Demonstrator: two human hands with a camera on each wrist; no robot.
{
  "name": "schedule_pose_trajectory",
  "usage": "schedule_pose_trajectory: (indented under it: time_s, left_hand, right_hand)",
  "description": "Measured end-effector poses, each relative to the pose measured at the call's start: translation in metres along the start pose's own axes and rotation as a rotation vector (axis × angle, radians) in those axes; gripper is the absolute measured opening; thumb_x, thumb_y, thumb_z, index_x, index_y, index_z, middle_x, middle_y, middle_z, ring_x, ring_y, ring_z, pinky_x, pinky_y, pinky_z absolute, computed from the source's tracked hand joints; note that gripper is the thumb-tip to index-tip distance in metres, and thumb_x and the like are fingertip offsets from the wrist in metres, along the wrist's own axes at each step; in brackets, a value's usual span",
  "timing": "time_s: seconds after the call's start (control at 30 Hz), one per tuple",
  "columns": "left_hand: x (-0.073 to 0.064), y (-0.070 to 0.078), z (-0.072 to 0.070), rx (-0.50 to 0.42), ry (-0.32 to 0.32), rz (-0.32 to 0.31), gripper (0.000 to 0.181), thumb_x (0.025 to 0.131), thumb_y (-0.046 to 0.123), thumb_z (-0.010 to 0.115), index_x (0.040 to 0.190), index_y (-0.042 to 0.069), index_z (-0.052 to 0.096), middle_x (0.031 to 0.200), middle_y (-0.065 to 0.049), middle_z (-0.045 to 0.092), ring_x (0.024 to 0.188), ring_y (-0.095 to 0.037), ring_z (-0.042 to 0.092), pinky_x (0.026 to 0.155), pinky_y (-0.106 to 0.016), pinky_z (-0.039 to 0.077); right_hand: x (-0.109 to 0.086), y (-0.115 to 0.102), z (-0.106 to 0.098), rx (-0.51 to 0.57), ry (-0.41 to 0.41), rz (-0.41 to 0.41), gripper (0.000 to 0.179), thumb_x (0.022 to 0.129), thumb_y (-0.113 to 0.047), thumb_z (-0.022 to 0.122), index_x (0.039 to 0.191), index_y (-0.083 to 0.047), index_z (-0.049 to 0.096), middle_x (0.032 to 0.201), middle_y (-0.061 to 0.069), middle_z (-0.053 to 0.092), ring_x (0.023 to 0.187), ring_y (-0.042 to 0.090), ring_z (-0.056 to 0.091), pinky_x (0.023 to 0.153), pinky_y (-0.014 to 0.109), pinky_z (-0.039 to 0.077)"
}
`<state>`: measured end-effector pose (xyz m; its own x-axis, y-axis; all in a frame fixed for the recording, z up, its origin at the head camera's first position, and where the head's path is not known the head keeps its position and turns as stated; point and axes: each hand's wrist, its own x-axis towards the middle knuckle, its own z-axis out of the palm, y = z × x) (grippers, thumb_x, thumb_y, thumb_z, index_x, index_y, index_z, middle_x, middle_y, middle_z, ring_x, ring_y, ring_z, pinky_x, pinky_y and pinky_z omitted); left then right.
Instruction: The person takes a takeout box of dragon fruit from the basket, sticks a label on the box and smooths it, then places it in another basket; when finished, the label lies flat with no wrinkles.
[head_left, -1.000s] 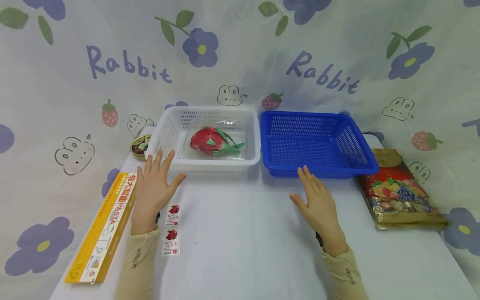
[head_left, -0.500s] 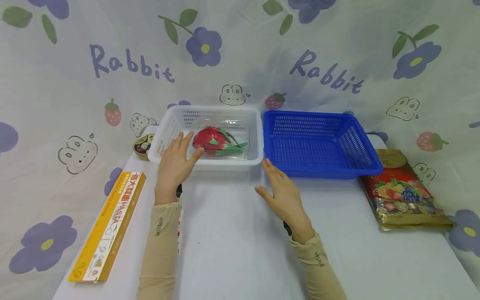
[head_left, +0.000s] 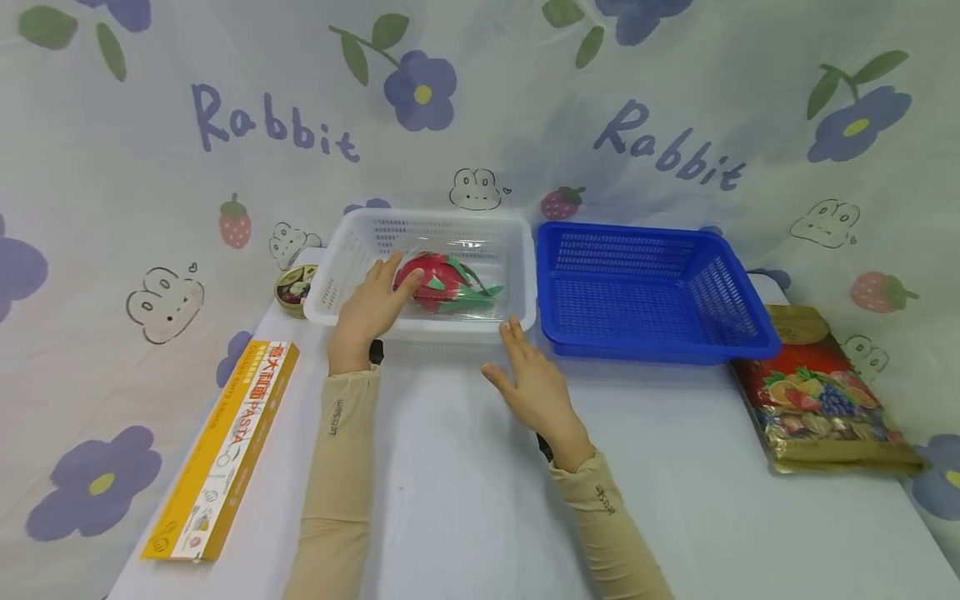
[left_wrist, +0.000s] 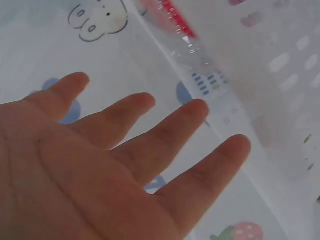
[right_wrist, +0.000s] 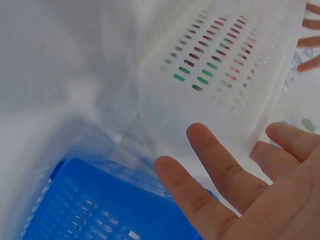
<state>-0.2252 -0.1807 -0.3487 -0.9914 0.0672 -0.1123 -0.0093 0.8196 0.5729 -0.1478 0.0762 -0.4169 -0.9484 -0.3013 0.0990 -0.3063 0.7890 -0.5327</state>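
Observation:
A red dragon fruit with green leaf tips [head_left: 442,279] lies in a clear plastic package inside the white basket [head_left: 435,214]. My left hand [head_left: 367,312] is over the basket's front left part, fingers spread and straight, holding nothing; its fingertips come close to the package's left side. In the left wrist view the open palm [left_wrist: 100,170] faces the camera beside the basket. My right hand [head_left: 538,392] is at the basket's front right corner, fingers extended and holding nothing. Whether its fingertips touch the rim, I cannot tell. The blue basket [head_left: 663,354] stands just to its right.
A yellow and white pasta box [head_left: 225,450] lies at the left on the white table [head_left: 465,517]. Behind it is a small round tin [head_left: 294,290]. At the right lies a red and gold bag [head_left: 825,408] with fruit pictures. A patterned cloth [head_left: 480,100] hangs behind.
Both hands have moved: the left forward and right to the white basket, the right leftward from the blue basket to the white one. The left arm now covers the two stickers on the table.

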Motion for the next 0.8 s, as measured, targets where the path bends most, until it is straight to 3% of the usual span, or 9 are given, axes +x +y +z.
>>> schedule_pose_trajectory:
  time_s: [0.27,0.4,0.6,0.67,0.8]
  left_hand:
    - [0.028,0.018,-0.017,-0.006,-0.170,-0.055,0.090,0.092,0.075,0.018,0.157,0.015,0.003,0.163,-0.019,0.009,0.150,-0.040,0.009,0.119,-0.060,0.014]
    - [0.043,0.024,-0.024,0.002,-0.251,-0.110,0.094,0.089,0.078,0.018,0.157,0.016,0.001,0.163,-0.017,0.008,0.149,-0.041,0.009,0.118,-0.062,0.014]
    - [0.055,0.015,-0.024,-0.066,-0.348,-0.247,0.092,0.090,0.076,0.021,0.157,0.018,-0.002,0.164,-0.012,-0.003,0.150,-0.041,0.003,0.117,-0.063,0.014]
    - [0.057,0.011,-0.022,-0.109,-0.362,-0.300,0.092,0.090,0.076,0.024,0.157,0.020,-0.003,0.164,-0.012,-0.006,0.150,-0.040,0.003,0.118,-0.062,0.015]
    - [0.060,0.008,-0.020,-0.183,-0.367,-0.349,0.092,0.089,0.076,0.030,0.157,0.023,-0.003,0.164,-0.014,-0.005,0.150,-0.039,0.006,0.117,-0.060,0.019]
  right_hand:
    - [0.001,0.002,0.001,0.006,0.016,0.025,0.071,0.099,-0.054,0.041,0.156,-0.019,0.017,0.164,-0.001,0.012,0.120,0.044,0.056,0.079,0.054,0.053]
    - [0.002,0.003,0.002,0.005,0.023,0.027,0.070,0.099,-0.053,0.041,0.156,-0.019,0.017,0.164,-0.001,0.012,0.115,0.042,0.060,0.071,0.049,0.054]
    - [0.002,0.004,0.004,0.022,0.017,0.008,0.070,0.099,-0.053,0.041,0.156,-0.019,0.018,0.164,-0.002,0.011,0.112,0.038,0.062,0.066,0.043,0.053]
    - [0.002,0.004,0.004,0.017,0.012,0.006,0.071,0.099,-0.054,0.041,0.156,-0.019,0.018,0.164,-0.003,0.011,0.114,0.039,0.061,0.068,0.044,0.054]
    - [0.001,0.005,0.005,0.015,0.012,0.012,0.070,0.099,-0.053,0.042,0.156,-0.020,0.017,0.164,-0.004,0.010,0.113,0.040,0.061,0.068,0.046,0.054]
